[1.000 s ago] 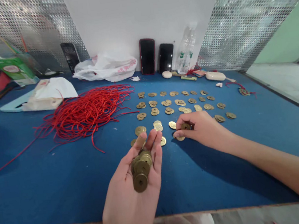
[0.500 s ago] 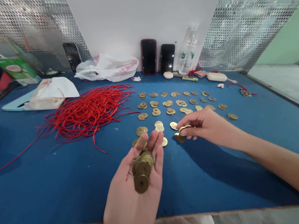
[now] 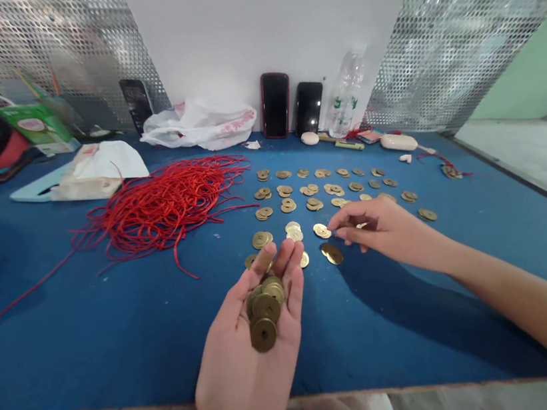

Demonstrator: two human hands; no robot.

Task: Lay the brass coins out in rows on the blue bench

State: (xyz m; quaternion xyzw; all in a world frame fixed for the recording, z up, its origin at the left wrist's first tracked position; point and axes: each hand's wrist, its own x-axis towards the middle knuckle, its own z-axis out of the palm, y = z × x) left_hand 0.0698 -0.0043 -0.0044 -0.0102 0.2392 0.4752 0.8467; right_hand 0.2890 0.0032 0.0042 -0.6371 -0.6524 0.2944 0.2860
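Note:
My left hand lies palm up near the table's front edge, its fingers cupped round a pile of holed brass coins. My right hand hovers low over the blue table, fingers drawn together in a loose pinch and pointing left. A glint of brass shows between them, but I cannot make out what it is. Just left of its fingertips lie two overlapping coins. Beyond it, rows of small coin stacks cover the cloth.
A tangle of red cord lies left of the coins. Along the back wall stand two phones, a clear bottle and a white plastic bag. Tissue, a green box and oddments sit at the far left.
My right hand lifted a coin from the cloth, then moved slightly right and back, and the overlapping coins at its fingertips now lie uncovered. My left hand has barely moved.

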